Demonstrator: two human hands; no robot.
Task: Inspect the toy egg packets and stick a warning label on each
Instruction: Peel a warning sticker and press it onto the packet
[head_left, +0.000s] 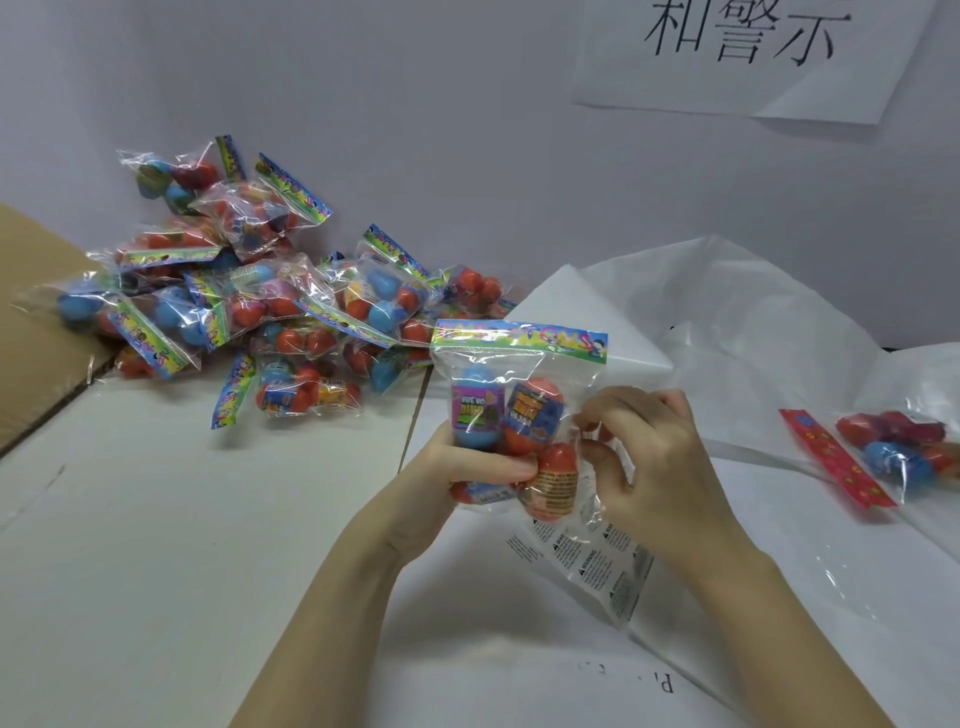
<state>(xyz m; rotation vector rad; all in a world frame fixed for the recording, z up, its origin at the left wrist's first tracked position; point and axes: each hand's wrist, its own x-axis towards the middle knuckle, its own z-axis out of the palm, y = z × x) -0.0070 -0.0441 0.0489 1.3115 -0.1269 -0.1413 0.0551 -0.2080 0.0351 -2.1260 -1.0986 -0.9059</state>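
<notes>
Clear plastic dominates your near field: a sheet of warning labels (592, 564) lies on the white desk (156, 519) just under your hands. Your left hand (457, 470) grips the held packet (514, 410) from below, fingers (506, 472) curled round its lower eggs. Your right hand (654, 457) meets the packet's right edge, fingers bent and pinching the film; whether a label sits between them cannot be told. The packet stands upright above the desk, its printed header card at the top, holding one blue egg and several orange ones.

To your right, a finished packet (883, 457) with a red header lies on white plastic sheeting (727, 312).

Farther left, a heap of packets (260, 291) rests against the back wall, partly over a cardboard flap (36, 322). A paper sign (743, 47) hangs on the wall.
</notes>
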